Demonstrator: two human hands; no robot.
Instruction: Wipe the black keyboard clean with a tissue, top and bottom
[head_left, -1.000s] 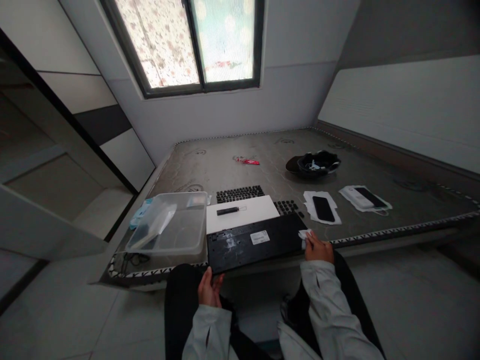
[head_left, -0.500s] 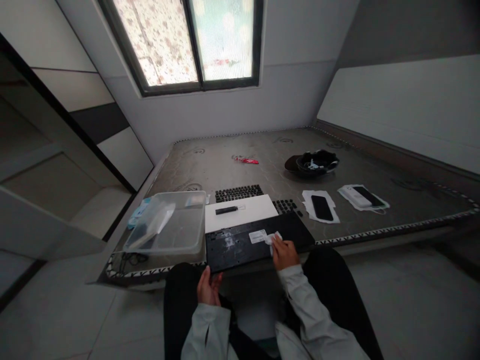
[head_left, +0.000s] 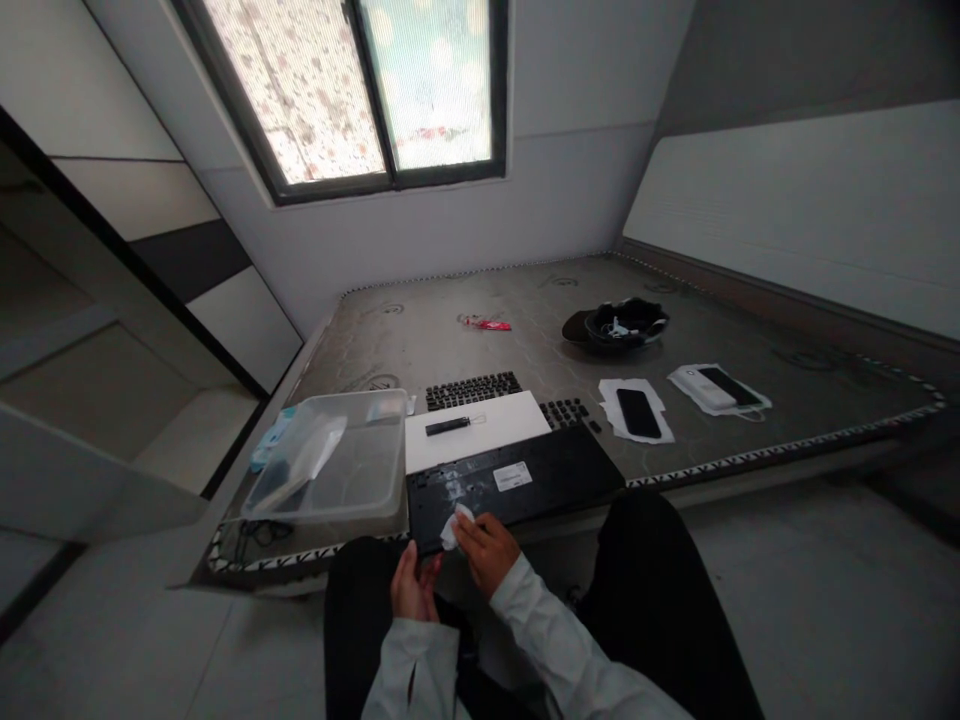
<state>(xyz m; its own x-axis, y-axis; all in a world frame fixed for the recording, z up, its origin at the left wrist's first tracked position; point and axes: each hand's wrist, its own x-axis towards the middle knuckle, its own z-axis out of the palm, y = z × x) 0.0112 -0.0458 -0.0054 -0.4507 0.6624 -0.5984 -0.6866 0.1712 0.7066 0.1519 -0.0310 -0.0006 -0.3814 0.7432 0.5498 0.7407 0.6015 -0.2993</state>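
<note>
A black keyboard base lies underside up near the mattress edge, with a white label and whitish smears on its left part. My left hand grips its near left corner, thumb on top and fingers beneath. Pinched in my right hand, a crumpled white tissue rests against the left part of the base. Behind the base, a white board or box carries a small black tool with a wire loop. Loose black keycaps sit in rows beyond it, with more keycaps to the right.
On the left stands a clear plastic box with a blue packet beside it. To the right lie a phone on white cloth, a white power bank and a dark cap. A red item lies farther back.
My right hand has slid the tissue leftward from beside the label to the smeared left part of the base. My left hand keeps its hold on the corner. The view has shifted slightly.
</note>
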